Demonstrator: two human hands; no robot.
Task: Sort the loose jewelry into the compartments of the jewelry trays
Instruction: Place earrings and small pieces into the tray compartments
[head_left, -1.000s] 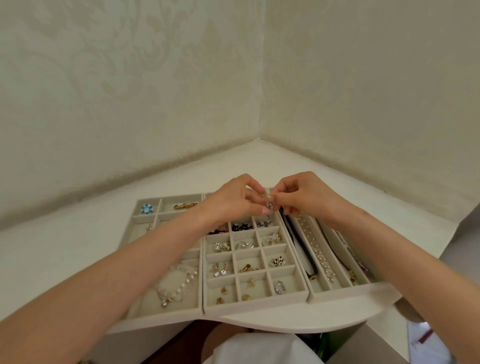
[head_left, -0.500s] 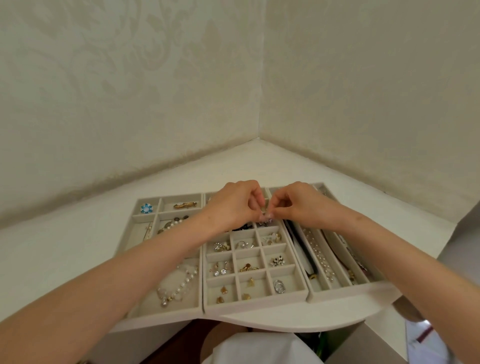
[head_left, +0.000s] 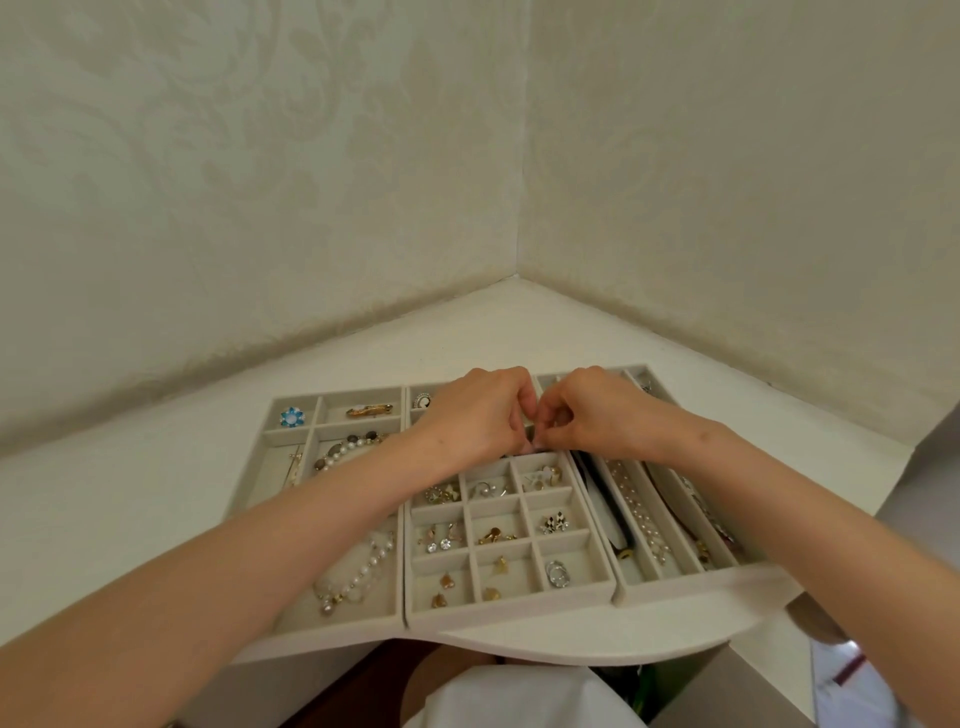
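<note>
Three beige jewelry trays lie side by side: a left tray (head_left: 332, 631) with wide compartments, a middle tray (head_left: 509, 610) with a grid of small cells, and a right tray (head_left: 691, 584) with long slots. My left hand (head_left: 478, 410) and my right hand (head_left: 597, 410) meet fingertip to fingertip low over the far right cells of the middle tray. Together they pinch a small pale piece of jewelry (head_left: 535, 444), mostly hidden by the fingers. The cells under the hands are covered.
A blue flower brooch (head_left: 292, 417), a gold brooch (head_left: 370, 410) and a pearl necklace (head_left: 358, 571) lie in the left tray. Earrings and a silver ring (head_left: 557, 573) fill the middle cells. Two walls meet behind the white corner table, whose curved edge (head_left: 571, 642) is close.
Both hands have come down together from above the trays to the far right cells of the middle tray, still pinching the small piece.
</note>
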